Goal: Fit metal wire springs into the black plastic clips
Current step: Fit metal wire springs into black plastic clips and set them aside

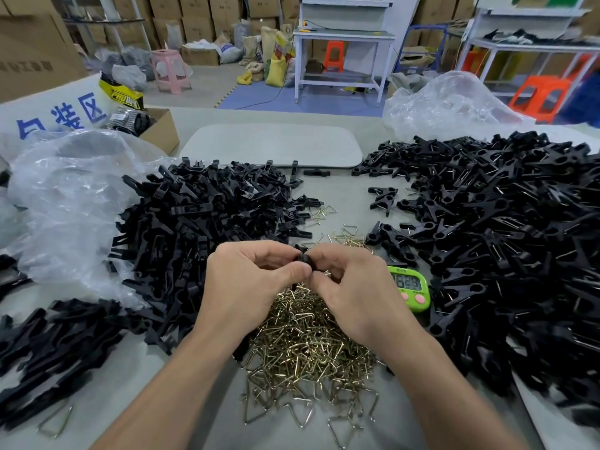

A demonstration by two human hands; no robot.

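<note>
While both hands meet over the table's middle, the left hand (pixel 250 280) and right hand (pixel 352 287) pinch one black clip (pixel 304 256) between closed fingertips; can't tell if a spring's seated in it yet. Progress looks like roughly halfway to me: the heap of assembled clips (pixel 506 241) on the right shows wires in place, but a big pile of empty clip halves (pixel 201 228) sits left, and loads of brass-coloured wire springs (pixel 308 345) lie below the hands. A green timer (pixel 409 287) sits just beside the right hand.

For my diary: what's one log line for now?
left hand + right hand: pinching black clip | wire springs: beneath
</note>
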